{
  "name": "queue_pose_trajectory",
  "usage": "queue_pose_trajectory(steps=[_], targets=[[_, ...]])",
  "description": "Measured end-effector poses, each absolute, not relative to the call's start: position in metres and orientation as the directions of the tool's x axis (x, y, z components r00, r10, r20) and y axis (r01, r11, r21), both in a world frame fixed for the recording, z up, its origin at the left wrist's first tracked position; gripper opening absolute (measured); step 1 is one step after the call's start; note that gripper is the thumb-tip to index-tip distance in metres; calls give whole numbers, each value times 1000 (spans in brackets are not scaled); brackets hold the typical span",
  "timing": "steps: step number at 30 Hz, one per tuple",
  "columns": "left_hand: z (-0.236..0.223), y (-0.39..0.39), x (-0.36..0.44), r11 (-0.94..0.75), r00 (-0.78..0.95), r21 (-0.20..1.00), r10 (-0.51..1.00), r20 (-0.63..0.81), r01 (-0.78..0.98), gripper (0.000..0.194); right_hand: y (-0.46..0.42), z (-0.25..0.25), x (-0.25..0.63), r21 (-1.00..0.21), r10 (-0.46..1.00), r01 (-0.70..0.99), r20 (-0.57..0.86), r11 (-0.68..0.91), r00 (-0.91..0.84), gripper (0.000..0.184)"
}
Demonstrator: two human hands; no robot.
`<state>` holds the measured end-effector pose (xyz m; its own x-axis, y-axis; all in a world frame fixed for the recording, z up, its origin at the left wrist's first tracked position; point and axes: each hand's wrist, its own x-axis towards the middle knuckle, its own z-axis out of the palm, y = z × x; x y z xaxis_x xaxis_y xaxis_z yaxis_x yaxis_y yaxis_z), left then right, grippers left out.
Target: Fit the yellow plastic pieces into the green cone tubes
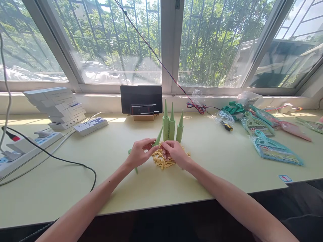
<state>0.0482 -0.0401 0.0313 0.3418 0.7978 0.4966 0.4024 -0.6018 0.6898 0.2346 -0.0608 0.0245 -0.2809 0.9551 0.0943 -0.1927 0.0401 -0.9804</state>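
My left hand (140,153) is closed, its thumb and fingers pinching a green cone (158,137) that leans with its tip up. Beside it, my right hand (174,151) is pinched shut at the cone's base; whatever its fingertips hold is too small and covered to name. Below both hands lies a loose pile of small pale-yellow pieces (163,163). Just behind stand three green ribbed cylinders (171,130) topped by pointed cones, the right one a little apart. Another green piece (136,170) lies partly hidden under my left hand.
A black tablet (141,92) leans by the window with a phone (142,109) on a stand before it. White boxes (62,107) and a power strip (50,139) with cables are at left. On the right lie a yellow-black cutter (226,126) and bagged brush sets (276,148).
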Motion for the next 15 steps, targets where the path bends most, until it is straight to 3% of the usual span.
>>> queue_pose_trajectory(steps=[9, 15], targets=[[32, -42, 49, -588, 332, 686, 809, 485, 428, 38, -60, 18, 236, -907, 914, 173, 348, 384, -207, 38], [32, -42, 49, -586, 334, 689, 810, 482, 427, 38, -58, 15, 238, -816, 866, 292, 456, 500, -208, 40]])
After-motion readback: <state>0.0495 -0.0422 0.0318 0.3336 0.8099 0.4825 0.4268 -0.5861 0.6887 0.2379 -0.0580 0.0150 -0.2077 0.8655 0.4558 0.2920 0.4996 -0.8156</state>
